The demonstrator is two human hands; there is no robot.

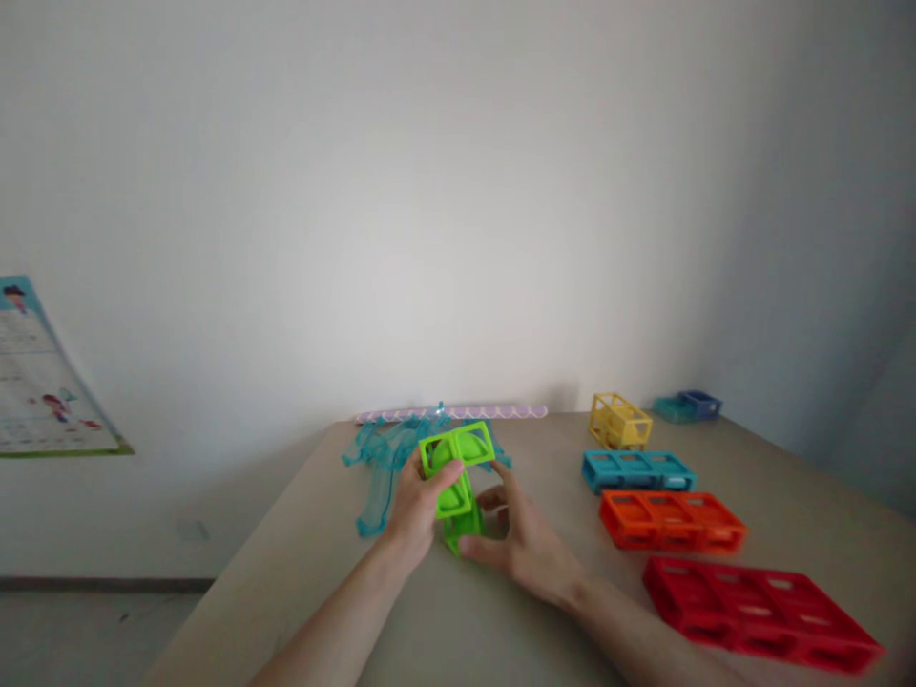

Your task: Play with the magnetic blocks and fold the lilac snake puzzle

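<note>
A bright green plastic frame block (pixel 452 485) made of open square cells is held up over the middle of the table. My left hand (pixel 417 508) grips its left side, with the thumb across the front of a cell. From the right, my right hand (pixel 526 544) has its thumb against the lowest green cell and its index finger near the upper right cell. Its other fingers curl behind, partly hidden. Whether the green cells are one piece or several joined pieces, I cannot tell. Translucent teal curved track pieces (pixel 379 477) lie just behind and left of my hands.
On the right of the table (pixel 544 630) are a red frame block (pixel 759 611), an orange one (pixel 673 521), a blue one (pixel 638 471) and a yellow one (pixel 619 422). A dark blue block (pixel 699 405) sits far right. A patterned lilac strip (pixel 501 412) lies along the wall.
</note>
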